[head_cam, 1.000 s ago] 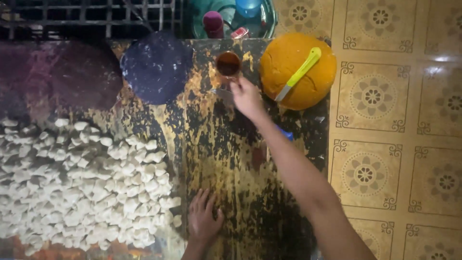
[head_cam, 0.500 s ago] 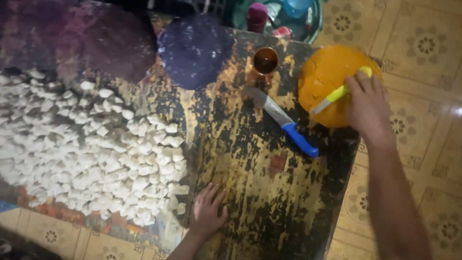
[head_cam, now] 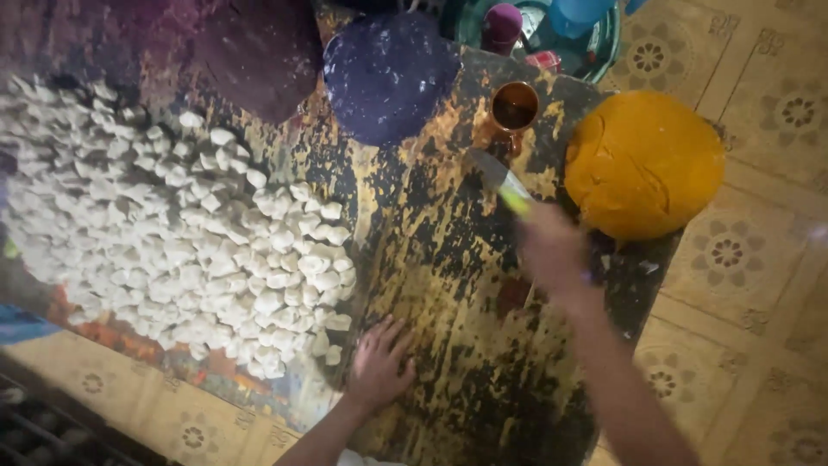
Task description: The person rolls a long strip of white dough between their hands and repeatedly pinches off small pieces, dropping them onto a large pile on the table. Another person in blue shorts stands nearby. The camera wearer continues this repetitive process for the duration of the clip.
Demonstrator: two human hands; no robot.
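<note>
Yellow-green plastic shows at the handle of the small steel-bladed knife (head_cam: 504, 185), which the blurred right hand (head_cam: 552, 250) grips over the worn, yellow-and-black painted worktop (head_cam: 431, 259), just left of the big round orange dough ball (head_cam: 645, 164) and below the small brown cup of dark liquid (head_cam: 515, 107); a firm grip with the blade angled away from the flat left hand (head_cam: 379, 362) looks wise to me. That left hand lies open, fingers spread, palm down on the worktop beside the wide heap of small white dough pieces (head_cam: 172, 233), holding nothing. Blade and handle are motion-blurred, so their exact shape is unclear.
</note>
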